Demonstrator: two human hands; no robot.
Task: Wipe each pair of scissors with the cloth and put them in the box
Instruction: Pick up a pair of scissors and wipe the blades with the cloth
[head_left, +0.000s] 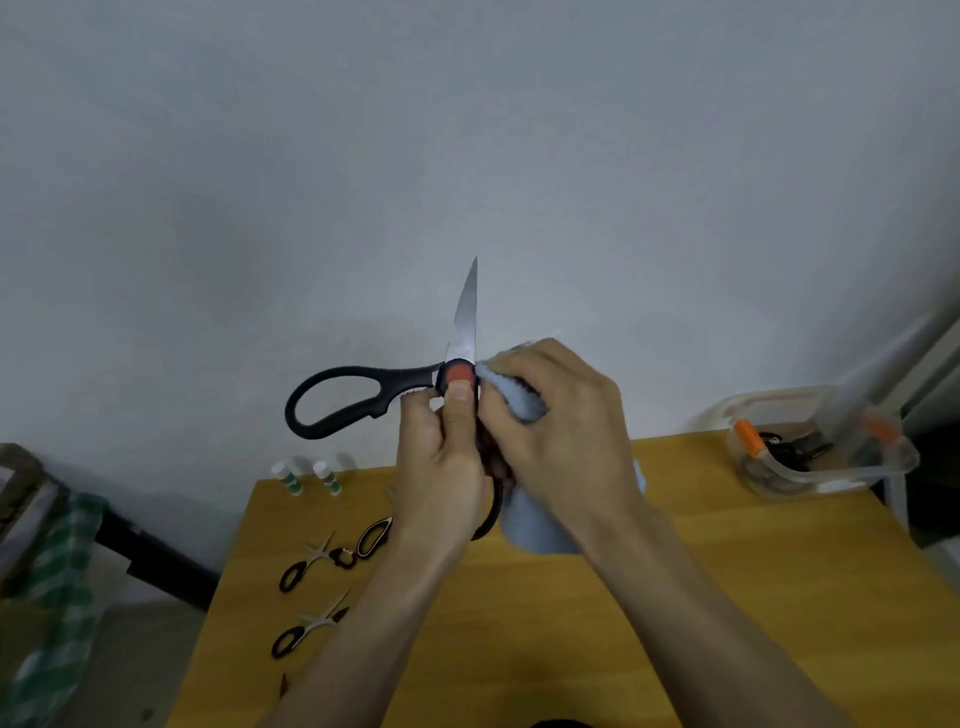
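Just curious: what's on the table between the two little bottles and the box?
Head view: the hands, scissors and cloth, above bare tabletop.

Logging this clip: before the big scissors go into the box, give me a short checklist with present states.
1. Left hand grips the large black scissors near the red pivot: ok.
2. Right hand holds the blue cloth against the scissors: ok.
3. Scissors closed for safe stowing: not ok, they are spread wide.
4. Both blades wiped: cannot tell.
5. Clear plastic box open, on the table's far right corner: ok.
6. Small scissors on the table unwiped: cannot tell.
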